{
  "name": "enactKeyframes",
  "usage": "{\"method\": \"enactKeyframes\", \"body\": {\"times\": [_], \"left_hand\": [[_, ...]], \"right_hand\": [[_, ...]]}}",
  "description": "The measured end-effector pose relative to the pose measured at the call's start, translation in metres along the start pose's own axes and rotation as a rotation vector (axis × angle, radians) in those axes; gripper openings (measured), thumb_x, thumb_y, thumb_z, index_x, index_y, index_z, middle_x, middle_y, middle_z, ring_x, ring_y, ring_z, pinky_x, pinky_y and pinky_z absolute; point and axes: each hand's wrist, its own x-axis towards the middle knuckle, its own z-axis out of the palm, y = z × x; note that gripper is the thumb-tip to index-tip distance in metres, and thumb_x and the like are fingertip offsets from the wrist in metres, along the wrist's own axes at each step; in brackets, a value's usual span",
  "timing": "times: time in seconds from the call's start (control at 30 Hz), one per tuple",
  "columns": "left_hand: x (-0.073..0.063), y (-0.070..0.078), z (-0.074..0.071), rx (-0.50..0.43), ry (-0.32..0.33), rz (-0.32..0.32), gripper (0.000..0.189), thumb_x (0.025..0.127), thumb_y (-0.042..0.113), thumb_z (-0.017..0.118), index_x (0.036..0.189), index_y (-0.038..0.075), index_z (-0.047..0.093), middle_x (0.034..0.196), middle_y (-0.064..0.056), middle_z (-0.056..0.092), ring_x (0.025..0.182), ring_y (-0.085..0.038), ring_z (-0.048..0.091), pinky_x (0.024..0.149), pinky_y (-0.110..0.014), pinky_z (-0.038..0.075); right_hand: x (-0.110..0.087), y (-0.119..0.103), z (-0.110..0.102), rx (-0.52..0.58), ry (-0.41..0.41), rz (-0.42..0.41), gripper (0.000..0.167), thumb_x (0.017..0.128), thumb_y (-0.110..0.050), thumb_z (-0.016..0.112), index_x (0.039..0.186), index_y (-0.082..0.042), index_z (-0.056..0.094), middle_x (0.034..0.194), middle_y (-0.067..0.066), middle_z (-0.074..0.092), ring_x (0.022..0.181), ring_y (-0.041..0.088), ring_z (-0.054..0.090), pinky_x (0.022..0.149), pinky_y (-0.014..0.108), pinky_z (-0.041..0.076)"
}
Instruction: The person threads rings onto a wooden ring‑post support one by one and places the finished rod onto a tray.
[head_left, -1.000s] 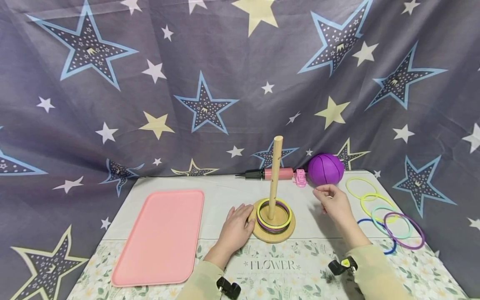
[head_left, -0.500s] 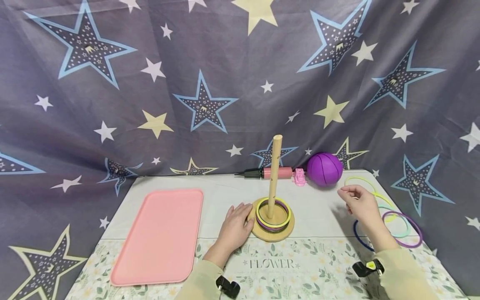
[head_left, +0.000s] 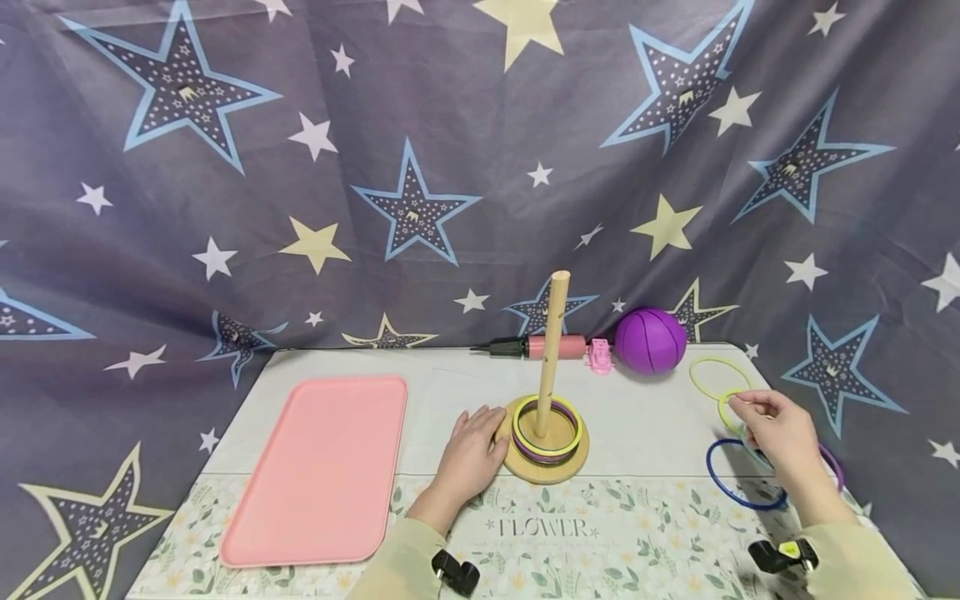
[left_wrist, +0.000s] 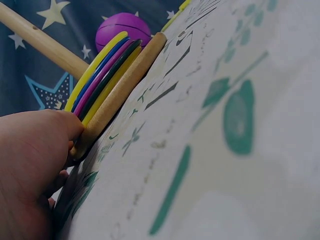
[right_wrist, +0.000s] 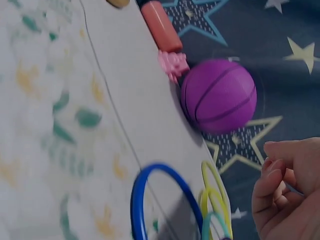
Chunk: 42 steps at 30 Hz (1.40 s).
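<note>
In the head view my left hand (head_left: 471, 454) rests at the left edge of the round wooden base (head_left: 546, 473), its thumb and fingertips touching it. From that base rises a wooden post (head_left: 553, 350). Several stacked rings (left_wrist: 100, 75), yellow, blue, purple and dark, lie around the post's foot. My right hand (head_left: 780, 429) hovers over loose plastic rings at the table's right side, fingers loosely curled, nothing visibly held. Below it lie a blue ring (head_left: 738, 500), a purple ring (head_left: 832, 467) and yellow-green rings (head_left: 705, 392). A turquoise ring (right_wrist: 209, 225) is partly hidden.
A pink tray (head_left: 318, 475) lies on the left of the table. Along the back are a red and black hand pump (head_left: 555, 347), a small pink plastic piece (head_left: 600, 356) and a purple ball (head_left: 651, 341). A star-patterned curtain (head_left: 420, 283) hangs behind.
My right hand has moved rightward and slightly nearer, from in front of the purple ball to above the loose rings. My left hand has stayed at the wooden base.
</note>
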Motion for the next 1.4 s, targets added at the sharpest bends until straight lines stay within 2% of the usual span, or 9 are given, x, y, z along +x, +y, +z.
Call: {"method": "enactKeyframes", "body": {"times": [0.33, 0.47, 0.67, 1.0, 1.23, 1.4], "left_hand": [[-0.001, 0.001, -0.002, -0.010, 0.010, 0.019, 0.050, 0.112, 0.023, 0.062, 0.158, 0.003, 0.059, 0.160, -0.011, 0.060, 0.157, -0.035, 0.045, 0.135, -0.060, 0.019], [-0.001, 0.001, -0.002, -0.012, 0.012, 0.021, 0.049, 0.112, 0.022, 0.062, 0.158, 0.003, 0.059, 0.160, -0.011, 0.060, 0.157, -0.036, 0.045, 0.135, -0.060, 0.020], [-0.001, 0.002, -0.003, -0.013, 0.012, 0.022, 0.049, 0.113, 0.023, 0.061, 0.158, 0.003, 0.059, 0.160, -0.011, 0.060, 0.157, -0.036, 0.045, 0.135, -0.060, 0.019], [-0.001, 0.003, -0.004, -0.011, 0.016, 0.029, 0.049, 0.112, 0.021, 0.062, 0.157, 0.002, 0.060, 0.159, -0.014, 0.061, 0.156, -0.037, 0.046, 0.135, -0.060, 0.020], [-0.002, 0.003, -0.004, -0.009, 0.022, 0.035, 0.049, 0.112, 0.021, 0.063, 0.157, 0.001, 0.059, 0.159, -0.015, 0.061, 0.156, -0.037, 0.047, 0.135, -0.060, 0.020], [-0.002, 0.002, -0.003, -0.010, 0.018, 0.033, 0.049, 0.112, 0.022, 0.062, 0.157, 0.001, 0.059, 0.159, -0.015, 0.061, 0.156, -0.037, 0.046, 0.135, -0.060, 0.020]], "right_hand": [[-0.008, 0.029, -0.026, -0.041, 0.007, 0.086, 0.044, 0.111, -0.032, 0.067, 0.132, 0.006, 0.062, 0.082, 0.001, 0.066, 0.059, 0.019, 0.057, 0.050, 0.034, 0.049], [-0.009, 0.035, -0.031, -0.091, 0.020, 0.116, 0.047, 0.111, -0.035, 0.067, 0.134, 0.006, 0.063, 0.084, 0.000, 0.067, 0.061, 0.018, 0.060, 0.051, 0.032, 0.053], [-0.013, 0.044, -0.035, -0.100, -0.009, 0.156, 0.049, 0.110, -0.036, 0.070, 0.136, 0.006, 0.064, 0.083, -0.003, 0.068, 0.061, 0.017, 0.060, 0.051, 0.032, 0.054], [-0.018, 0.062, -0.038, -0.203, -0.060, 0.136, 0.056, 0.106, -0.043, 0.074, 0.132, 0.006, 0.068, 0.084, -0.004, 0.066, 0.063, 0.016, 0.061, 0.053, 0.032, 0.055], [-0.016, 0.064, -0.042, -0.241, -0.136, 0.146, 0.063, 0.105, -0.049, 0.075, 0.136, 0.005, 0.068, 0.094, -0.001, 0.072, 0.072, 0.017, 0.063, 0.057, 0.033, 0.056], [-0.016, 0.064, -0.042, -0.293, -0.149, 0.105, 0.059, 0.102, -0.049, 0.079, 0.131, 0.003, 0.072, 0.102, 0.004, 0.077, 0.075, 0.017, 0.062, 0.056, 0.033, 0.055]]}}
